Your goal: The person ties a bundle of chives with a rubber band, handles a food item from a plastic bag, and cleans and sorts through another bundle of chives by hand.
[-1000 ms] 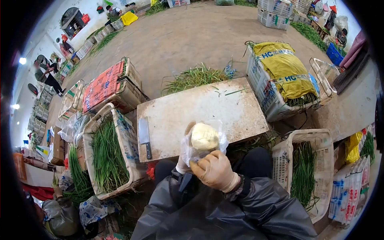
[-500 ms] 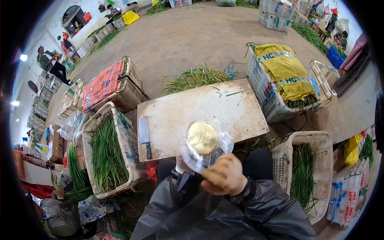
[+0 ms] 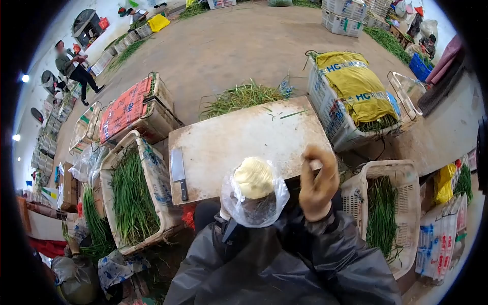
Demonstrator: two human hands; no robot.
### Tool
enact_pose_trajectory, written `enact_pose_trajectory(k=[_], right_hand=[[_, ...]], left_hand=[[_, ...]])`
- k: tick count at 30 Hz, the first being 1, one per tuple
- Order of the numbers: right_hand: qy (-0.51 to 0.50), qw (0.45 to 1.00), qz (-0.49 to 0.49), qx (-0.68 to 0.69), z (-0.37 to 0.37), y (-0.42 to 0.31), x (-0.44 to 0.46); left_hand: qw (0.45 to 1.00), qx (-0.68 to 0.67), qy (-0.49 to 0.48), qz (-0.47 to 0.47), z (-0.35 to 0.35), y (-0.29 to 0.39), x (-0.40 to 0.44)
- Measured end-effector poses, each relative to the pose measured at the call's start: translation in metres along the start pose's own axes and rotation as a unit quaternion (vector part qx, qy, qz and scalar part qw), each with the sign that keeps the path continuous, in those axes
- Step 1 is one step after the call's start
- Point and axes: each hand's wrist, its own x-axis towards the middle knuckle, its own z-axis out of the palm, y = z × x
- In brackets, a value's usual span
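Note:
A pale yellow, round, finely ridged lump [image 3: 253, 177] sits in a clear plastic bag [image 3: 262, 211] over the near edge of the board. My left hand [image 3: 223, 212] is mostly hidden behind the bag and supports it from below; only a bit near the wrist shows. To the right of the bag, my right hand [image 3: 319, 185], in a tan glove, is raised with thumb and forefinger curled together at the tips. Whether anything small is pinched there I cannot make out. A cleaver [image 3: 178, 170] lies on the left side of the worn white board [image 3: 239, 134].
Crates of green stalks stand left [image 3: 165, 223] and right [image 3: 413, 223]. Beyond them are crates topped with an orange sack [image 3: 124, 114] and a yellow sack [image 3: 356, 86]. Loose stalks [image 3: 244, 99] lie behind the board. A person [image 3: 73, 68] walks at far left.
My right hand has moved from the bag's lower edge to the right and upward, away from it. The bag has shifted slightly left. The distant person has stepped along.

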Motion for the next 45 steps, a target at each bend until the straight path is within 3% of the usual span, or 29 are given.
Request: enact_pose_trajectory(k=[3,9,16,19,23,26,28,30,32,39,42,45], right_hand=[[0.064,0.995,0.078,0.022,-0.001,0.043,0.022],[0.039,0.958,0.206,0.194,0.016,0.061,0.010],[-0.011,0.967,0.191,0.169,0.016,0.046,-0.002],[-0.016,0.957,0.216,0.191,0.014,0.046,-0.004],[-0.024,0.940,0.251,0.231,0.014,0.049,-0.008],[-0.031,0.930,0.272,0.245,0.012,0.048,-0.009],[-0.059,0.915,0.306,0.256,0.007,0.045,-0.006],[-0.099,0.898,0.328,0.277,0.003,0.046,-0.006],[-0.150,0.877,0.338,0.306,0.000,0.050,-0.010],[-0.291,0.898,0.284,0.171,-0.004,0.046,-0.007],[-0.295,0.908,0.266,0.135,0.005,0.053,-0.015],[-0.260,0.905,0.293,0.168,0.011,0.050,-0.015]], left_hand=[[1.000,-0.012,0.000,-0.014,-0.003,-0.002,-0.003],[0.994,-0.065,-0.022,-0.082,0.009,-0.009,-0.010],[0.976,-0.152,-0.056,-0.145,0.029,-0.013,-0.006],[0.960,-0.204,-0.114,-0.157,0.061,0.002,-0.006],[0.983,-0.038,-0.065,-0.169,0.045,0.006,-0.004],[0.972,-0.067,-0.198,-0.104,0.029,-0.011,0.009],[0.982,-0.042,-0.146,-0.115,0.042,-0.005,0.011],[0.989,0.008,-0.007,-0.150,0.062,0.008,0.005],[0.993,0.048,-0.010,-0.109,0.062,0.005,0.005],[0.997,0.068,0.001,-0.024,0.077,0.005,0.003],[0.993,0.118,0.022,0.014,0.088,0.006,0.003],[0.984,0.161,-0.065,-0.046,0.072,0.012,0.012]])
